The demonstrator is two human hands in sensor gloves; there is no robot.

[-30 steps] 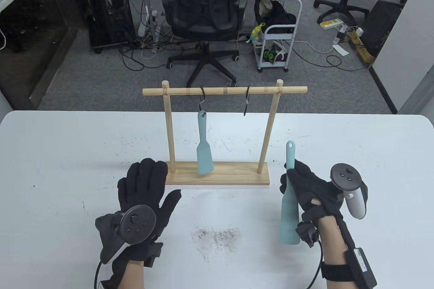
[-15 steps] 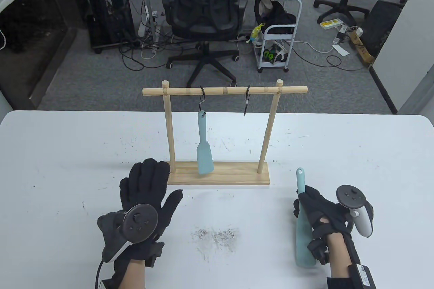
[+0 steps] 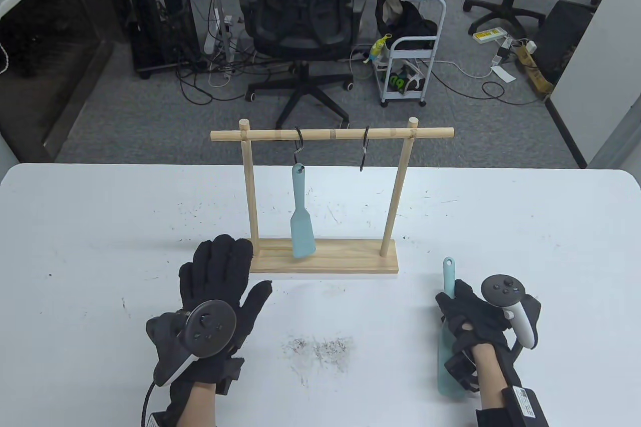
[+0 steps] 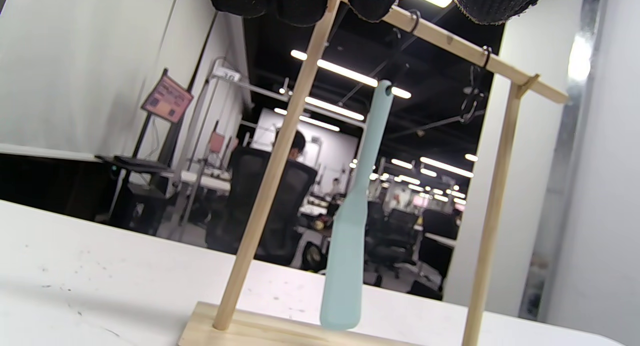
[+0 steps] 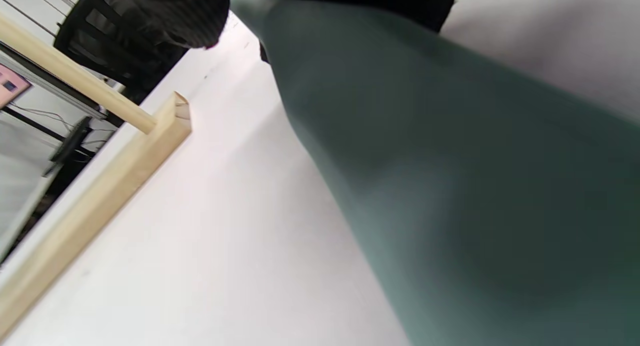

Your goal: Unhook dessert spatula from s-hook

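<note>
My right hand point(image 3: 468, 314) grips a teal dessert spatula point(image 3: 445, 347) by its handle, low over the table at the front right; its blade fills the right wrist view point(image 5: 450, 186). The right s-hook point(image 3: 364, 149) on the wooden rack point(image 3: 325, 261) hangs empty. A second teal spatula point(image 3: 302, 217) hangs from the left s-hook point(image 3: 299, 141); it also shows in the left wrist view point(image 4: 352, 226). My left hand point(image 3: 220, 279) lies flat and open on the table, fingertips at the rack base's left end, holding nothing.
The white table point(image 3: 100, 227) carries dark scuff marks point(image 3: 320, 349) at the front middle. Behind the table stand an office chair point(image 3: 300, 21) and a small white cart point(image 3: 410, 61) on the floor.
My right hand has carried the spatula down and toward me, from beside the rack's right post to low over the front right of the table. My left hand has barely moved.
</note>
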